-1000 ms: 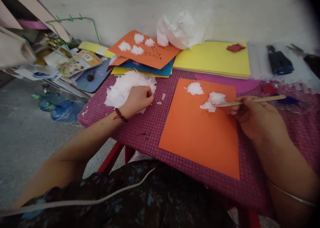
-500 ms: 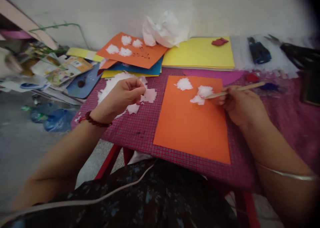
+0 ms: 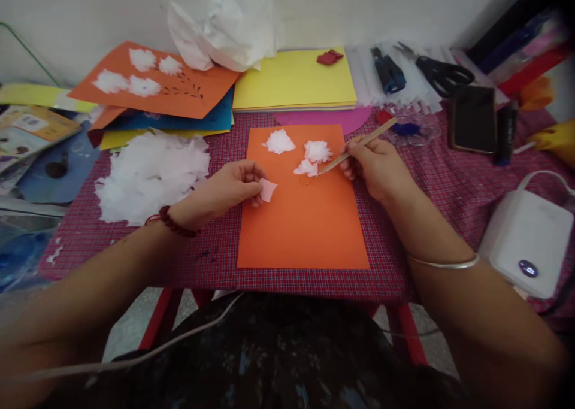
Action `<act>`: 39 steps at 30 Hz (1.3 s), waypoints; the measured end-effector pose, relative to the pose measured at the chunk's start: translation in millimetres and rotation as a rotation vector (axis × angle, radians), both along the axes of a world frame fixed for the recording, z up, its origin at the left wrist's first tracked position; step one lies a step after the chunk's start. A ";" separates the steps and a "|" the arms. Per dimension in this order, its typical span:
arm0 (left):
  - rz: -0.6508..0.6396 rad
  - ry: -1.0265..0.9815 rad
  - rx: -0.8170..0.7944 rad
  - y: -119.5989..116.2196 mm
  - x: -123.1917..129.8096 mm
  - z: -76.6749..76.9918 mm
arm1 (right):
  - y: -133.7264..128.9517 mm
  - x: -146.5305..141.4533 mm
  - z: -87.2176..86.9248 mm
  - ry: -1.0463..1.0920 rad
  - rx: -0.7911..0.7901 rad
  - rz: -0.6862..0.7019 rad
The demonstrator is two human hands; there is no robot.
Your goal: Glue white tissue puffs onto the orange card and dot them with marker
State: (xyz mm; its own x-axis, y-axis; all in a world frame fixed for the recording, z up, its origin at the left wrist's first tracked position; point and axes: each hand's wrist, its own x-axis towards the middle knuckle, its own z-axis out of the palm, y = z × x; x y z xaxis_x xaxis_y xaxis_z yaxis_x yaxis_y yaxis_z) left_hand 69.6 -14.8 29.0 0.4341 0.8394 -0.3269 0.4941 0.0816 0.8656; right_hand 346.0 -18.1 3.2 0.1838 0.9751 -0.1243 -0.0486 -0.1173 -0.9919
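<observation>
An orange sheet (image 3: 300, 229) lies on the checked cloth in front of me, bearing two round white paper tufts (image 3: 279, 141) and a smaller partial one (image 3: 306, 168). Over the sheet's left part, my left hand (image 3: 240, 184) pinches a small pale paper piece (image 3: 268, 190). My right hand (image 3: 371, 163), at the sheet's right edge, grips a thin wooden stick (image 3: 375, 135), whose tip is by the partial tuft. A faint ring-like mark shows just below that tuft. A heap of white paper pieces (image 3: 150, 175) lies left of the sheet.
Behind are a decorated orange sheet (image 3: 179, 100), crumpled white paper (image 3: 224, 35) and a yellow stack (image 3: 294, 82). A cutter (image 3: 387, 70), scissors (image 3: 442, 73), a phone (image 3: 473, 119) and a white device (image 3: 527, 238) occupy the right side.
My left hand has moved from the white heap to over the orange sheet, with the pale piece. The camera view has swung right. My right hand still grips the stick by the partial tuft.
</observation>
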 end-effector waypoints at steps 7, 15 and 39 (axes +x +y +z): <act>-0.166 0.044 0.048 20.2 9.2 6.9 | 0.5 -3.1 1.2 -0.010 0.013 0.009; -0.328 0.166 0.200 22.9 22.7 10.8 | 1.4 -7.8 1.6 0.000 0.019 -0.053; -0.271 0.363 0.500 45.2 85.1 -3.4 | -4.5 -4.2 9.8 -0.014 0.047 -0.142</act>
State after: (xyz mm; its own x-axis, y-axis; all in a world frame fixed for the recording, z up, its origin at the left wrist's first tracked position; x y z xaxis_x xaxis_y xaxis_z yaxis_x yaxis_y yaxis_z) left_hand 154.6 30.4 25.6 0.5864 0.8048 -0.0922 0.7073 -0.4533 0.5424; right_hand 341.7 -22.6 13.1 0.3219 0.9437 -0.0761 -0.0480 -0.0641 -0.9968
